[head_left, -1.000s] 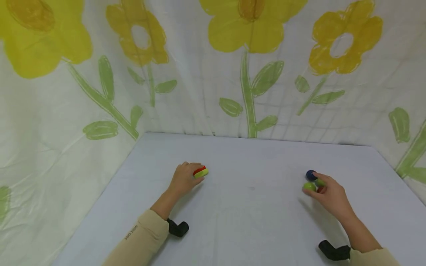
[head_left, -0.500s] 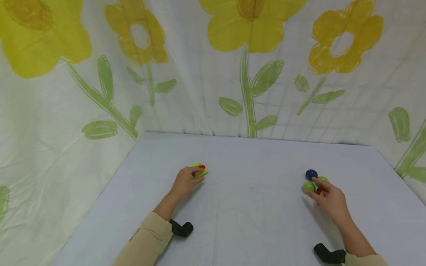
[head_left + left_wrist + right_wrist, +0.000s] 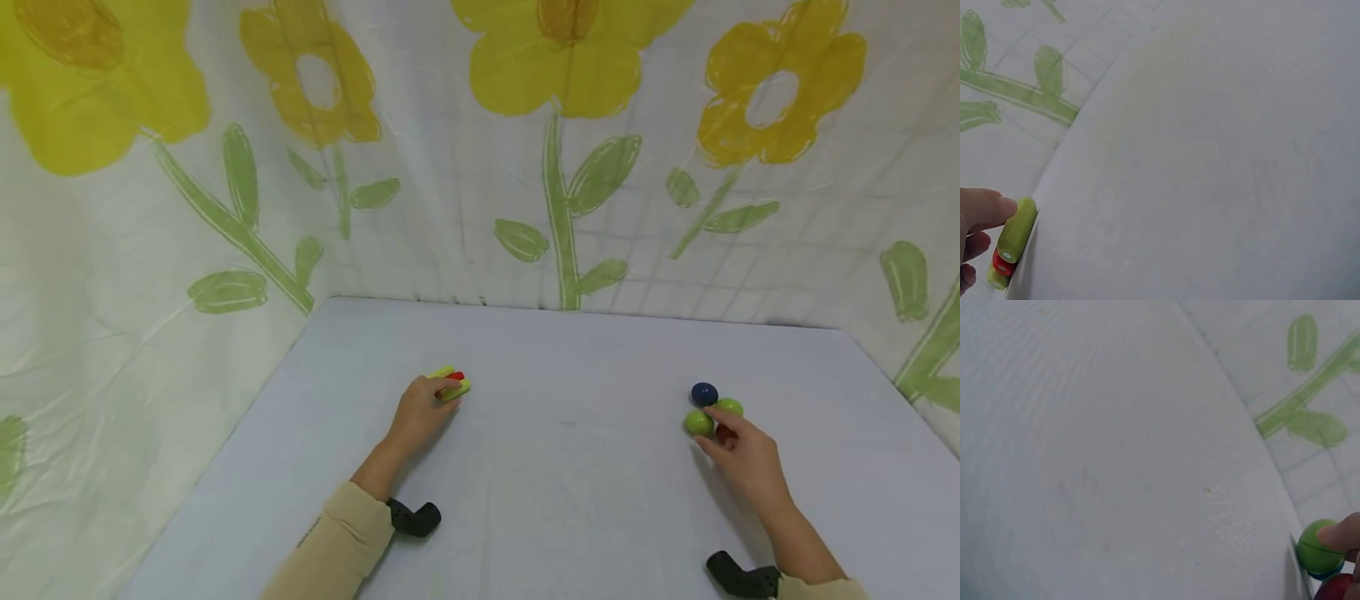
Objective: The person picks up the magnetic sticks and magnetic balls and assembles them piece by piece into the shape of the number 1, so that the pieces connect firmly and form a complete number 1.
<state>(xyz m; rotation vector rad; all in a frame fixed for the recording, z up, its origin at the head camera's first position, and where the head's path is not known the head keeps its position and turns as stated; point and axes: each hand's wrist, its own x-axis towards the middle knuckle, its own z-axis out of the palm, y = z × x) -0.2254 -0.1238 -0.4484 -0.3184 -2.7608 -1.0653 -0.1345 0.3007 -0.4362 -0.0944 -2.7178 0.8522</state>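
Note:
At the table's left, my left hand (image 3: 420, 411) pinches a short ribbed yellow-green stick (image 3: 1017, 230) with thumb and finger. A red stick (image 3: 1004, 264) lies against it, and a second yellow-green stick (image 3: 997, 279) beyond, partly hidden by the fingers. On the right, my right hand (image 3: 750, 460) has its thumb and forefinger around the near green ball (image 3: 698, 423). A dark blue ball (image 3: 704, 394) and another green ball (image 3: 729, 407) sit close behind. Mostly covered by the fingers, a red ball (image 3: 1334, 589) completes the cluster.
The white table (image 3: 570, 467) reaches back to a white cloth (image 3: 420, 242) printed with yellow flowers. Black wrist mounts (image 3: 415, 518) stick out from both sleeves, low over the tabletop.
My left fingers have drawn back, showing the second yellow-green stick behind the red one. My right thumb has slipped off the top of the near green ball, and more of the balls shows.

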